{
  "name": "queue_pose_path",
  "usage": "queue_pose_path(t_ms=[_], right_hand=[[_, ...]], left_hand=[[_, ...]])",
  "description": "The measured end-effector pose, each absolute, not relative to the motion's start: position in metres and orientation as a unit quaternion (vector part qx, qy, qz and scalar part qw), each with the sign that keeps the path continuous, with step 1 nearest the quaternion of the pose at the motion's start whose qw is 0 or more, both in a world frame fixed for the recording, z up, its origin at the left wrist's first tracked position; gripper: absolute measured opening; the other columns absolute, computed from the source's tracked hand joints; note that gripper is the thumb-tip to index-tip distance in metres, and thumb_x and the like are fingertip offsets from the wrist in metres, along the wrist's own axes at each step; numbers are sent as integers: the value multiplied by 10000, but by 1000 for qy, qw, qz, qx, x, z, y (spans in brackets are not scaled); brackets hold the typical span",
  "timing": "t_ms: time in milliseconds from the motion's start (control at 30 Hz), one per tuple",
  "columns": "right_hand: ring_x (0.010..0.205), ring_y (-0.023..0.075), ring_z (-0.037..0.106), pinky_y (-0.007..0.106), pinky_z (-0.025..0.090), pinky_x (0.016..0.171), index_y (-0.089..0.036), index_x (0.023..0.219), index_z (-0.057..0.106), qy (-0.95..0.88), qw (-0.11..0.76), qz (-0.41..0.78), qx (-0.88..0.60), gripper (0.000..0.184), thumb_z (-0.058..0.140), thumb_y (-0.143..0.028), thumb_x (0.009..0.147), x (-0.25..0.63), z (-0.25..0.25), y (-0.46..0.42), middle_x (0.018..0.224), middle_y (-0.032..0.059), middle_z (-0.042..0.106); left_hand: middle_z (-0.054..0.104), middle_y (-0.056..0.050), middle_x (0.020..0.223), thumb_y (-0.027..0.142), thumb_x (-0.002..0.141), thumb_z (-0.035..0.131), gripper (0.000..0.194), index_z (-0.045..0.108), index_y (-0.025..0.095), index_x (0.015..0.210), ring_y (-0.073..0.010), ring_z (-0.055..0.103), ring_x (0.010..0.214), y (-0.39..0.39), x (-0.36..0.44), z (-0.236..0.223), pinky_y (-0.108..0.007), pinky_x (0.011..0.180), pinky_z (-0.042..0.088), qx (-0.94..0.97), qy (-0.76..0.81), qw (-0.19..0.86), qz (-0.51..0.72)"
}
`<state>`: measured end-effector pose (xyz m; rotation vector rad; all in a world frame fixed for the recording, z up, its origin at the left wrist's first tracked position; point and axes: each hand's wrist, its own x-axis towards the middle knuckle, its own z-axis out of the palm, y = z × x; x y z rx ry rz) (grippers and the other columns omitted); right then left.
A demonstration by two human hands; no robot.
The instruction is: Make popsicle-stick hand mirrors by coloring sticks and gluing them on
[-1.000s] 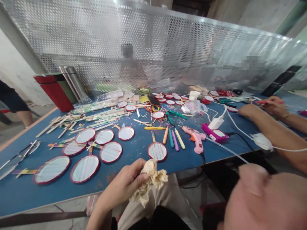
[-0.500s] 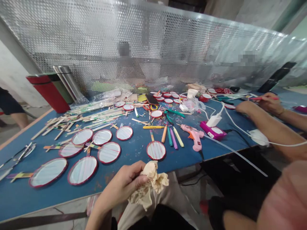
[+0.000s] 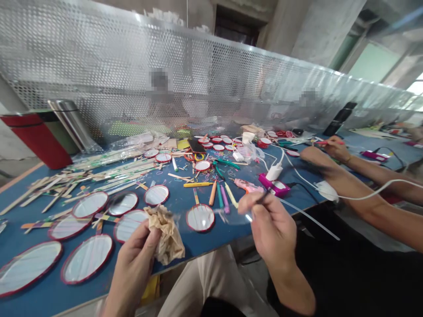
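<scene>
My left hand (image 3: pixel 140 246) is closed around a crumpled tan piece of paper or cloth (image 3: pixel 167 237), held at the table's front edge. My right hand (image 3: pixel 272 224) is raised to the right, thumb and fingers pinching a slim dark thing with a shiny tip (image 3: pixel 248 217); blur hides its kind. Between the hands lies a round white disc with a red rim and a coloured stick (image 3: pixel 200 217). More red-rimmed discs (image 3: pixel 87 259) lie around and beyond my left hand. Behind my right hand is a pink glue gun (image 3: pixel 246 185), partly covered by it.
Several markers (image 3: pixel 224 198) lie mid-table. Wooden sticks (image 3: pixel 128 169) are heaped at left, near a red bottle (image 3: pixel 36 141) and a steel bottle (image 3: pixel 74 125). A magenta power strip (image 3: pixel 277 185) trails white cables. A co-worker's arm (image 3: pixel 350 189) rests at right. A perforated metal screen (image 3: pixel 205 79) stands behind.
My right hand has come into view, pinching the slim dark thing. My left hand has moved left with the crumpled tan piece. The view has shifted to the right.
</scene>
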<state>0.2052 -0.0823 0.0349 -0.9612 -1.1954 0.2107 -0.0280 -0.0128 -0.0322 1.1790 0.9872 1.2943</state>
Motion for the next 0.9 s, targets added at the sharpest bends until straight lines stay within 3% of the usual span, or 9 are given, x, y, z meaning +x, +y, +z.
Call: queue_pose_path(t_ms=[133, 200, 567, 733, 833, 900], right_hand=[[781, 164, 660, 291, 486, 726, -211, 920, 621, -647, 525, -126, -538, 145, 502, -266, 982, 216, 23, -42, 826, 24, 705], [779, 177, 655, 312, 465, 761, -197, 877, 626, -683, 466, -168, -537, 176, 505, -267, 983, 212, 24, -24, 791, 33, 710], [768, 220, 602, 345, 303, 713, -137, 780, 633, -784, 207, -166, -560, 175, 550, -142, 934, 191, 24, 30, 777, 103, 693], [761, 205, 634, 331, 340, 734, -126, 795, 657, -798, 181, -110, -564, 184, 546, -134, 941, 184, 27, 24, 768, 106, 709], [883, 182, 660, 294, 397, 781, -131, 1043, 648, -788, 223, -75, -569, 207, 467, -224, 1006, 175, 29, 4, 936, 94, 729], [869, 124, 671, 223, 445, 748, -165, 1263, 545, -795, 267, -4, -545, 299, 468, -308, 1012, 165, 31, -12, 1009, 40, 729]], left_hand=[[726, -23, 786, 482, 649, 830, 437, 724, 184, 950, -174, 673, 665, -17, -24, -28, -236, 606, 551, 401, 385, 612, 563], [731, -19, 799, 455, 635, 847, 412, 720, 189, 923, -182, 687, 705, -18, -23, -28, -241, 637, 564, 382, 379, 614, 577], [729, -55, 922, 461, 750, 769, 390, 692, 164, 992, -195, 666, 815, -17, -27, -41, -254, 713, 545, 459, 410, 570, 544], [730, -42, 915, 481, 762, 755, 382, 673, 180, 982, -198, 663, 838, -15, -28, -45, -261, 730, 539, 456, 410, 575, 541], [734, -39, 893, 480, 772, 744, 357, 667, 181, 951, -201, 671, 834, -14, -30, -50, -268, 737, 538, 465, 409, 572, 538], [738, -36, 857, 474, 761, 752, 345, 668, 179, 918, -199, 677, 805, -14, -31, -52, -272, 738, 540, 479, 408, 567, 531]])
